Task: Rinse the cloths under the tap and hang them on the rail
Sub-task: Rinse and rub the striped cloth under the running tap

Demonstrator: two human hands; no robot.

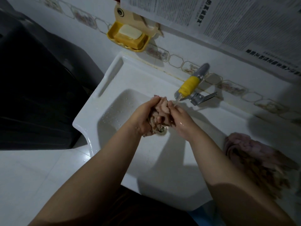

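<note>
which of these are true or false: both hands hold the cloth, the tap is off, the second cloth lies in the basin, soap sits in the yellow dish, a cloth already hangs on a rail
1. Both hands hold the cloth. True: the left hand and right hand grip the bunched cloth over the drain.
2. The tap is off. False: water runs from the tap.
3. The second cloth lies in the basin. False: the second cloth lies on the sink ledge to the right.
4. Soap sits in the yellow dish. True: soap bars fill the soap dish.
5. A cloth already hangs on a rail. False: no rail is in view.

Both bare forearms outstretched, left hand and right hand in a curled, facing grip.
</note>
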